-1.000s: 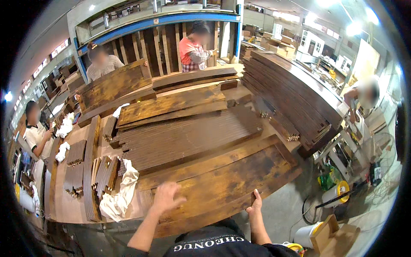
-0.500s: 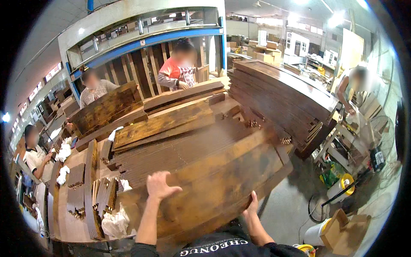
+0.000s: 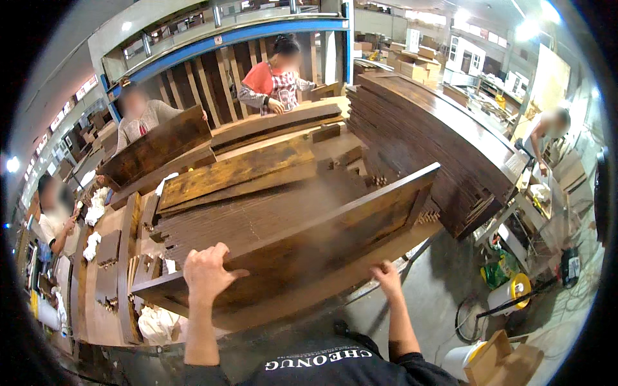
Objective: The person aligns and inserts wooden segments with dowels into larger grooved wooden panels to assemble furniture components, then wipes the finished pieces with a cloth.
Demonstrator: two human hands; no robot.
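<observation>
A long dark brown framed wooden panel (image 3: pixel 309 248) stands tilted on its long edge at the near side of the worktable. My left hand (image 3: pixel 207 273) has its fingers over the panel's upper edge toward the left end, thumb stretched along the near face. My right hand (image 3: pixel 387 280) is just off the panel's lower right part, near the table edge, fingers loosely bent and holding nothing I can see. Behind the panel, grooved brown boards (image 3: pixel 257 219) lie side by side, with a loose brown-stained board (image 3: pixel 238 174) on top of them.
A tall stack of dark panels (image 3: pixel 431 141) stands at the right. Across the table, one person holds a board (image 3: pixel 158 148); another stands by stacked boards. More people are at far left and right. White cloths (image 3: pixel 158 323) lie on the table; buckets (image 3: pixel 508 293) stand on the floor.
The panel has swung from lying nearly flat to standing tilted on its long edge. My left hand has moved left onto its upper edge; my right hand has come away from its lower edge.
</observation>
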